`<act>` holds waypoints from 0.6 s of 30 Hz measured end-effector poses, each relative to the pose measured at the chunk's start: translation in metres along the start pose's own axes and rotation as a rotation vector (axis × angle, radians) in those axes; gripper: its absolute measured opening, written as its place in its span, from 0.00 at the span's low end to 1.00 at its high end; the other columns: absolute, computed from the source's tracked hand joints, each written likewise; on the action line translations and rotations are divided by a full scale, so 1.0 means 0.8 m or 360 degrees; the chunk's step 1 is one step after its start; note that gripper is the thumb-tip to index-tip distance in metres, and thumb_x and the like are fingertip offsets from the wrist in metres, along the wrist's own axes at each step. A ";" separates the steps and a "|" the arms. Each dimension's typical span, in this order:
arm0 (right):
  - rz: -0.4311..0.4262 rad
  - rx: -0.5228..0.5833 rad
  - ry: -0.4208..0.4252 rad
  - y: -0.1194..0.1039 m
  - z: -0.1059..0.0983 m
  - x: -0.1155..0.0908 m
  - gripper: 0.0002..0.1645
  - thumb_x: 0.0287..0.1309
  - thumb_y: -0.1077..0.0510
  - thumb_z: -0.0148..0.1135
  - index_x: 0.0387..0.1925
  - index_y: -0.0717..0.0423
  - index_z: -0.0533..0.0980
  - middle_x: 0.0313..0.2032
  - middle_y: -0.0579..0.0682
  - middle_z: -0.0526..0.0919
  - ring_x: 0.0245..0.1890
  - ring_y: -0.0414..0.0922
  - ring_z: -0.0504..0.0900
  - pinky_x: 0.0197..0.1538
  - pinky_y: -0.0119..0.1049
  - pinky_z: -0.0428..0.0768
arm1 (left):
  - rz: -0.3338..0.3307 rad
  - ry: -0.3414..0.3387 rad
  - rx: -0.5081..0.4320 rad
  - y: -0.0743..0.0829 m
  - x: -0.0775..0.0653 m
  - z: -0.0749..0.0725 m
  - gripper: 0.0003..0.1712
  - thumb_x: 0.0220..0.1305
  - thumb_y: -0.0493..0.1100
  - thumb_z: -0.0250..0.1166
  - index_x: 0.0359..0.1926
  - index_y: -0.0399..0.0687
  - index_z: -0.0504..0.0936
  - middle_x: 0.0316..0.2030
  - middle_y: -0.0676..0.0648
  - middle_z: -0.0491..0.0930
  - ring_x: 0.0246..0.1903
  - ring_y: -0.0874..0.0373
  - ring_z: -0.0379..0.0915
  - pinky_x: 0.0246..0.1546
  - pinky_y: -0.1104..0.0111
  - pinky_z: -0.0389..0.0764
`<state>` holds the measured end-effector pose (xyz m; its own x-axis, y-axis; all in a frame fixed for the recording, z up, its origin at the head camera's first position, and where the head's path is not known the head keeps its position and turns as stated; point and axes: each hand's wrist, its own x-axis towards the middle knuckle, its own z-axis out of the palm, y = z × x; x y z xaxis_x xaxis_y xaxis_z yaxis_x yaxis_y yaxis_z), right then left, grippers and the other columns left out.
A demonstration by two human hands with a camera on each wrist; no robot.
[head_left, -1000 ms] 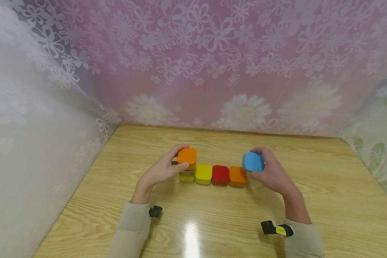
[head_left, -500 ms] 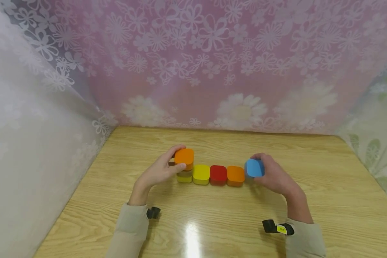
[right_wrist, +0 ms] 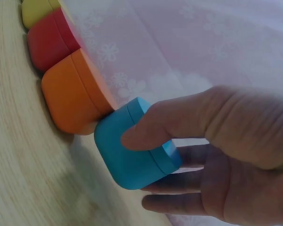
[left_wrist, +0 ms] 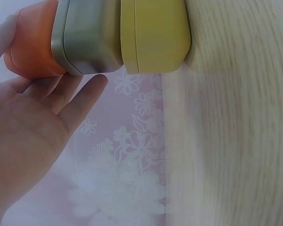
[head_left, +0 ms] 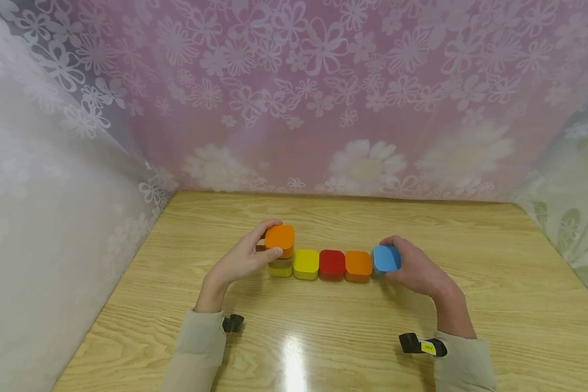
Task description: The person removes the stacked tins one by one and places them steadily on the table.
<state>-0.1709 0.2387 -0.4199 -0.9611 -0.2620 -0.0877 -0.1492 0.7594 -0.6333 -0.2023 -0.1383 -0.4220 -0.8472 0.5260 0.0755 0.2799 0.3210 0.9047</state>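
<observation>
Rounded square tins with lids make up a row and, at its left end, a stack. My left hand [head_left: 241,261] grips the orange tin [head_left: 280,237] on top of that stack, thumb in front and fingers behind. Under it, the left wrist view shows a metallic gold tin [left_wrist: 92,37] and a yellow tin [left_wrist: 155,37] at the bottom. My right hand [head_left: 418,268] holds a blue tin [right_wrist: 125,146] between thumb and fingers. It overlaps the edge of another orange tin [right_wrist: 73,96] at the row's right end and leans slightly, close over the table.
Between the stack and the orange tin sit a second yellow tin [head_left: 306,264] and a red tin [head_left: 332,264], side by side on the wooden table [head_left: 323,316]. A pink flowered cloth [head_left: 294,109] hangs behind the table, with pale cloth at both sides.
My right hand has brought the blue tin down and slightly right, from above the orange tin's corner to beside it. The left hand keeps its grip on the stack's top tin.
</observation>
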 end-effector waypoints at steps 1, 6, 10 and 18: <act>0.0004 0.0001 -0.0012 0.001 0.000 0.000 0.36 0.54 0.66 0.70 0.63 0.65 0.65 0.60 0.69 0.70 0.55 0.67 0.70 0.55 0.64 0.74 | -0.0001 0.0000 -0.0003 0.000 0.000 0.000 0.36 0.71 0.50 0.62 0.74 0.54 0.58 0.65 0.43 0.68 0.60 0.44 0.72 0.58 0.53 0.77; -0.0007 0.0025 -0.0053 0.006 0.001 0.003 0.35 0.53 0.66 0.69 0.61 0.65 0.66 0.58 0.68 0.72 0.54 0.65 0.71 0.56 0.63 0.75 | -0.0011 0.0000 -0.0007 -0.001 0.000 0.000 0.36 0.71 0.50 0.62 0.74 0.55 0.58 0.66 0.42 0.67 0.60 0.43 0.71 0.58 0.53 0.76; 0.0002 0.0033 -0.0070 0.010 0.003 0.004 0.35 0.53 0.66 0.70 0.61 0.65 0.66 0.58 0.68 0.72 0.54 0.65 0.71 0.56 0.63 0.75 | -0.0012 0.0004 0.0011 0.000 0.000 0.000 0.36 0.71 0.51 0.62 0.74 0.55 0.57 0.67 0.43 0.66 0.61 0.42 0.71 0.59 0.52 0.76; 0.0033 0.0034 -0.0100 0.017 0.008 0.006 0.36 0.53 0.64 0.71 0.62 0.63 0.66 0.59 0.67 0.72 0.54 0.65 0.71 0.55 0.61 0.75 | -0.0010 0.0004 0.0033 0.001 0.000 0.000 0.37 0.71 0.51 0.62 0.75 0.54 0.57 0.68 0.42 0.66 0.61 0.42 0.70 0.59 0.51 0.75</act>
<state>-0.1764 0.2438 -0.4339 -0.9473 -0.2838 -0.1486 -0.1239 0.7523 -0.6470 -0.2025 -0.1379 -0.4216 -0.8500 0.5220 0.0710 0.2839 0.3404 0.8964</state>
